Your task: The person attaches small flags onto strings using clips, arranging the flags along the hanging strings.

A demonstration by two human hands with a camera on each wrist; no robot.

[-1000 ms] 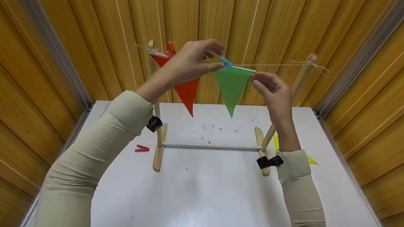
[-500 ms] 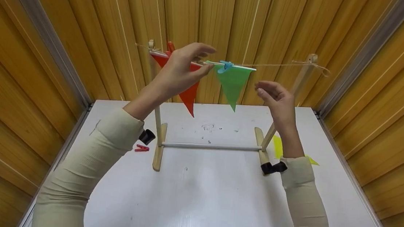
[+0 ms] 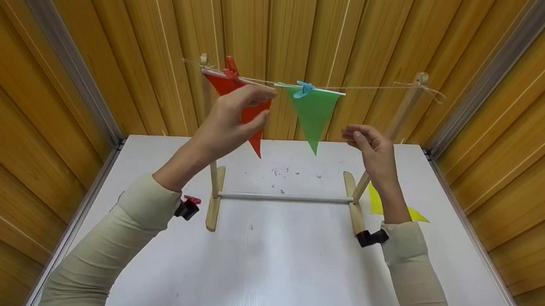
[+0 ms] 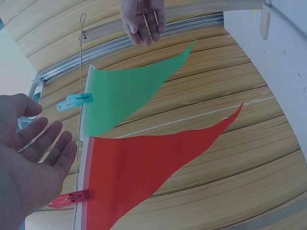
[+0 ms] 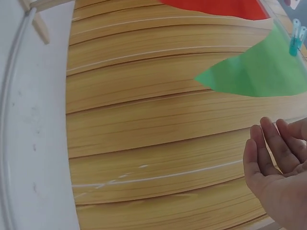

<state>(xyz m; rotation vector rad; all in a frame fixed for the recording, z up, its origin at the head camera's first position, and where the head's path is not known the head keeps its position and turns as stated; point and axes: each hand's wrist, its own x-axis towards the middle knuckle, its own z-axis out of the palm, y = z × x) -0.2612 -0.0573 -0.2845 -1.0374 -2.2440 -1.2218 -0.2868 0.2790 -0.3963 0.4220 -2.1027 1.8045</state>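
Observation:
A green triangular pennant (image 3: 313,114) hangs from a string (image 3: 367,88), clipped there by a blue clothespin (image 3: 303,90). To its left hangs a red pennant (image 3: 256,114) under a red clothespin (image 3: 231,68). My left hand (image 3: 231,117) is in front of the red pennant in the head view, fingers loosely bent and holding nothing. In the left wrist view that hand (image 4: 33,153) shows its bare palm beside the string. My right hand (image 3: 374,149) hovers right of the green pennant, apart from it. Its relaxed fingers (image 5: 276,143) hold nothing in the right wrist view.
Two wooden posts (image 3: 404,110) carry the string, joined low down by a white rod (image 3: 286,197) above a white table (image 3: 252,269). A yellow pennant (image 3: 376,201) lies behind my right wrist. Another red clothespin (image 3: 193,199) lies by the left foot. Wood-patterned walls surround the table.
My left hand has let go of the blue clothespin and moved left and down. My right hand has released the green pennant's corner and dropped lower. The pennant now hangs from the string.

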